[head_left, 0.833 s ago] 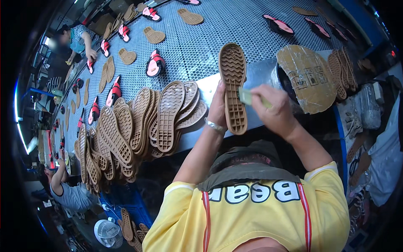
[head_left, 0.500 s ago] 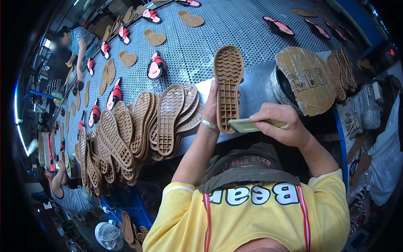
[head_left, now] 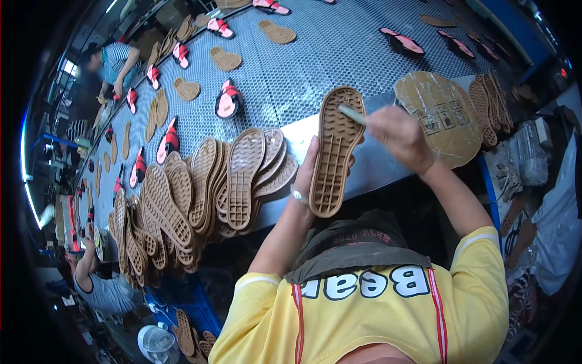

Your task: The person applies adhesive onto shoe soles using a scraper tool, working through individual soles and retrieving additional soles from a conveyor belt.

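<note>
My left hand [head_left: 308,168] is closed round a tan shoe sole [head_left: 332,155], held up with its hollow gridded and wavy face toward me. A pale green flat-handled brush [head_left: 351,114] sits in my right hand [head_left: 397,133], its tip over the upper part of that sole. Motion blurs the right fingers a little, and the brush's bristles cannot be made out. Left of my left hand, many similar soles are stacked in a leaning pile [head_left: 242,182]. To the right, a container's brown tape-wrapped cardboard lid [head_left: 439,121] lies close to my right hand.
A perforated conveyor surface [head_left: 315,54] carries loose soles and pink-and-red sandals [head_left: 229,100]. More soles [head_left: 485,109] stand at the right beyond the lid. Co-workers [head_left: 118,64] are at the far left. A white fan [head_left: 159,344] is at lower left.
My right hand has moved the brush from the sole's lower end up to its upper end. The sole has come slightly nearer and tilted to the right.
</note>
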Demonstrator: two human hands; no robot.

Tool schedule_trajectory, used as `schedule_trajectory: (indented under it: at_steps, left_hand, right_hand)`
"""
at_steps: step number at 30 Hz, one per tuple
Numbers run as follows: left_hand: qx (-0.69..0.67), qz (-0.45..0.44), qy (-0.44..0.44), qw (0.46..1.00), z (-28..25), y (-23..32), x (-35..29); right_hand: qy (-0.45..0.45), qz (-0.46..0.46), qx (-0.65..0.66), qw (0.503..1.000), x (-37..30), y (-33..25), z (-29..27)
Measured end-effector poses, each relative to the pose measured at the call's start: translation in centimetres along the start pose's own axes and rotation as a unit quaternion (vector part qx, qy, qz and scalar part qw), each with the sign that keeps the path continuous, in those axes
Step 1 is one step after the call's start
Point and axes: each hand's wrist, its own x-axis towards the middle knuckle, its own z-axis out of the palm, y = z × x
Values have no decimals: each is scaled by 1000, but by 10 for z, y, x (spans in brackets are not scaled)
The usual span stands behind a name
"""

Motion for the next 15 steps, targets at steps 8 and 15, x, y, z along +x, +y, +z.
schedule_trajectory:
  at_steps: [8, 15]
  left_hand:
    - [-20, 24, -26, 999, -14, 11, 26]
    - [-58, -26, 157, 986, 21, -5, 35]
  right_hand:
    - [-145, -47, 164, 975, -28, -77, 13]
    - [-92, 378, 332, 860, -32, -23, 6]
